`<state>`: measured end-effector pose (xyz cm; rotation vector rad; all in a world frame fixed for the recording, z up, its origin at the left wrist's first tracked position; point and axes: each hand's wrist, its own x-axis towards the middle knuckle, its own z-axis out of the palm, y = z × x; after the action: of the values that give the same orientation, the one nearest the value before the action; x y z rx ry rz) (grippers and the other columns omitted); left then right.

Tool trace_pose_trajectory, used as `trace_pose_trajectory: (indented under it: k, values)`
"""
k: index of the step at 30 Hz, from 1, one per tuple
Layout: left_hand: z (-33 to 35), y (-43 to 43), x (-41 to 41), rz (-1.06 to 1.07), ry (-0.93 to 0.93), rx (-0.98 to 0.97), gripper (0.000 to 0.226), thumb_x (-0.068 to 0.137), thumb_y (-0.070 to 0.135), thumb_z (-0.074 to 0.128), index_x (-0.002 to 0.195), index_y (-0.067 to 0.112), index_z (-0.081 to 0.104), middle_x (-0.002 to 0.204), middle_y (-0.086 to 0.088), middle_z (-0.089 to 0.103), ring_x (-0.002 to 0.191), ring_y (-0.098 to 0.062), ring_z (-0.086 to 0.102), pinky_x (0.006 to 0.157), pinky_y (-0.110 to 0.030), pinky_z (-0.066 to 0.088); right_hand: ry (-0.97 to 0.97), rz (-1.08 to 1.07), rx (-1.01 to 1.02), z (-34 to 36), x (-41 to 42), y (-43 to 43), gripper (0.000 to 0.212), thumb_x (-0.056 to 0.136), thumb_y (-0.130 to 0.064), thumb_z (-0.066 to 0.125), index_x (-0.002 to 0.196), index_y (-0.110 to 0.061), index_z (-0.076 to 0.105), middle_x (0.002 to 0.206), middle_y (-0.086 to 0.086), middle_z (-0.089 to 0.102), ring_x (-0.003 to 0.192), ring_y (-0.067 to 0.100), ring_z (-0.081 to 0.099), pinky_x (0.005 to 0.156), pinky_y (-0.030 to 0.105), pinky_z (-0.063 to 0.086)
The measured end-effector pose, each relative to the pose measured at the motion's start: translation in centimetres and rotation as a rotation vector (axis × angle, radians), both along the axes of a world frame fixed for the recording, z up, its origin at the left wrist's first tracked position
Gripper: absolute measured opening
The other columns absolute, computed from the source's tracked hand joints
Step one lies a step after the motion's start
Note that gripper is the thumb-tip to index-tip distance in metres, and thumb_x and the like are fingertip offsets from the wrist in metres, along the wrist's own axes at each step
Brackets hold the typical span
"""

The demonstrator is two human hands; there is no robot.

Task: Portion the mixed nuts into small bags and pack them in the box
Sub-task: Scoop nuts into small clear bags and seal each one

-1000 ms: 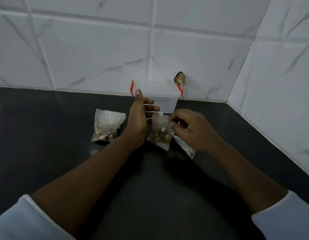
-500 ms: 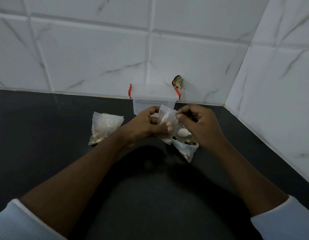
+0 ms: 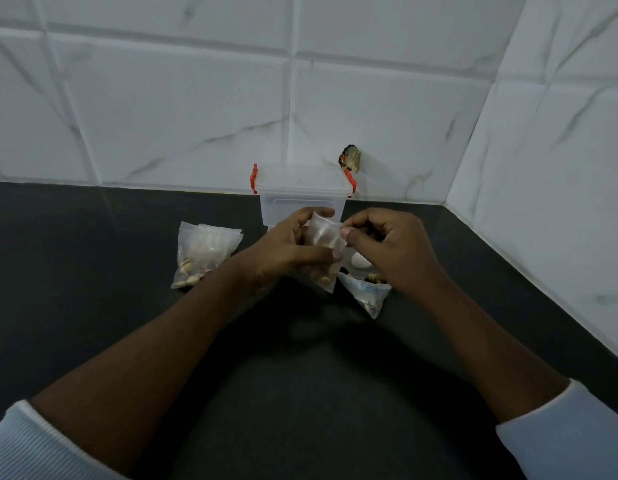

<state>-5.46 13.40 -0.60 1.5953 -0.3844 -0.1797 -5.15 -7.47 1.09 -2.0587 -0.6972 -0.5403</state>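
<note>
The bag (image 3: 326, 237) has come up off the counter (image 3: 93, 271), and both hands now pinch its top. It hangs mouth up between left hand (image 3: 286, 251) and right hand (image 3: 394, 251). The box (image 3: 302, 199) stands just behind, lid on, in the way. A left bag (image 3: 203, 254) and a right bag (image 3: 366, 296) lie beside the hands

Bags of nuts counted: three, namely left bag (image 3: 203, 252), held bag (image 3: 325, 237), right bag (image 3: 368, 296). Hands: two, left hand (image 3: 286, 252) and right hand (image 3: 392, 252). Clear box (image 3: 302, 202): one, with two red clasps (image 3: 253, 178). White oval piece (image 3: 359, 260): one.
</note>
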Motion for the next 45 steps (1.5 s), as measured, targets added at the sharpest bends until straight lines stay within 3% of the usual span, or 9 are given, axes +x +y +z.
trace_pose_trajectory:
  k: [4, 10, 15, 19, 22, 27, 35, 40, 45]
  values:
    - [-0.5, -0.8, -0.2, 0.116, -0.051, 0.137, 0.083, 0.072, 0.026, 0.093, 0.140, 0.030, 0.045, 0.134, -0.003, 0.059, 0.116, -0.022, 0.067, 0.090, -0.039, 0.062, 0.017, 0.047, -0.009, -0.5, -0.1, 0.5, 0.012, 0.094, -0.013, 0.073, 0.103, -0.013, 0.082, 0.083, -0.005, 0.078, 0.074, 0.007, 0.074, 0.069, 0.025, 0.061]
    - [-1.0, -1.9, -0.5, 0.214, -0.050, 0.127, 0.055, 0.080, 0.010, 0.084, 0.123, 0.022, 0.051, 0.111, -0.002, 0.066, 0.096, -0.017, 0.069, 0.071, -0.028, 0.062, 0.028, 0.056, -0.028, 0.6, 0.5, -1.0, 0.025, 0.100, -0.012, 0.064, 0.122, -0.015, 0.076, 0.093, -0.009, 0.078, 0.080, -0.001, 0.072, 0.075, 0.014, 0.055]
    - [-1.1, -1.8, 0.0, 0.219, -0.024, 0.192, 0.049, 0.087, 0.004, 0.074, 0.122, 0.029, 0.050, 0.115, 0.000, 0.059, 0.097, -0.021, 0.068, 0.068, -0.026, 0.060, 0.190, -0.166, -0.538, 1.3, 3.2, -5.9, 0.028, 0.094, -0.012, 0.062, 0.117, -0.025, 0.072, 0.113, -0.010, 0.070, 0.099, 0.005, 0.062, 0.078, 0.017, 0.044]
    - [-0.8, -1.2, 0.0, 0.141, -0.065, 0.369, 0.045, 0.092, 0.021, 0.073, 0.125, 0.032, 0.045, 0.110, -0.001, 0.064, 0.091, -0.017, 0.069, 0.069, -0.026, 0.058, 0.356, -0.124, -0.739, 0.5, 4.0, -7.0, 0.027, 0.091, -0.009, 0.061, 0.101, -0.033, 0.069, 0.100, -0.011, 0.068, 0.091, 0.011, 0.064, 0.072, 0.027, 0.046]
    - [-0.6, -0.8, 0.0, 0.153, -0.097, 0.478, 0.059, 0.091, 0.031, 0.076, 0.136, 0.031, 0.037, 0.114, 0.003, 0.062, 0.096, -0.016, 0.067, 0.072, -0.023, 0.055, 0.301, -0.116, -0.761, 0.5, 4.3, -7.2, 0.026, 0.092, -0.010, 0.067, 0.104, -0.033, 0.074, 0.100, -0.012, 0.071, 0.091, 0.007, 0.064, 0.072, 0.023, 0.045]
    - [-0.6, -1.0, 0.0, 0.203, -0.074, 0.341, 0.051, 0.091, 0.014, 0.073, 0.132, 0.028, 0.045, 0.111, 0.002, 0.062, 0.093, -0.016, 0.067, 0.068, -0.024, 0.057, 0.230, 0.005, -0.554, 0.9, 4.1, -7.3, 0.026, 0.094, -0.016, 0.072, 0.116, -0.029, 0.078, 0.105, -0.020, 0.073, 0.096, -0.003, 0.066, 0.082, 0.019, 0.048]
    - [-1.3, -1.7, -0.3, 0.194, -0.108, 0.220, 0.057, 0.083, 0.007, 0.079, 0.125, 0.030, 0.048, 0.120, 0.000, 0.057, 0.098, -0.021, 0.064, 0.069, -0.025, 0.055, 0.174, -0.040, -0.589, 1.1, 4.0, -7.5, 0.023, 0.092, -0.016, 0.071, 0.109, -0.027, 0.081, 0.095, -0.017, 0.070, 0.088, 0.003, 0.063, 0.076, 0.022, 0.049]
    - [-1.6, -2.0, -0.2, 0.204, -0.093, 0.189, 0.060, 0.077, 0.024, 0.088, 0.120, 0.033, 0.048, 0.117, -0.007, 0.064, 0.074, -0.016, 0.059, 0.059, -0.022, 0.049, 0.241, 0.062, -0.707, 0.8, 3.7, -6.2, 0.023, 0.092, -0.017, 0.071, 0.109, -0.029, 0.080, 0.092, -0.015, 0.071, 0.086, 0.005, 0.065, 0.079, 0.027, 0.052]
    - [-1.6, -2.0, 0.0, 0.239, -0.083, 0.195, 0.054, 0.083, 0.015, 0.082, 0.125, 0.029, 0.051, 0.121, -0.001, 0.061, 0.089, -0.018, 0.063, 0.075, -0.031, 0.056, 0.156, -0.082, -0.677, 1.5, 4.1, -8.2, 0.021, 0.092, -0.016, 0.071, 0.108, -0.025, 0.081, 0.087, -0.019, 0.066, 0.083, 0.001, 0.060, 0.070, 0.014, 0.040]
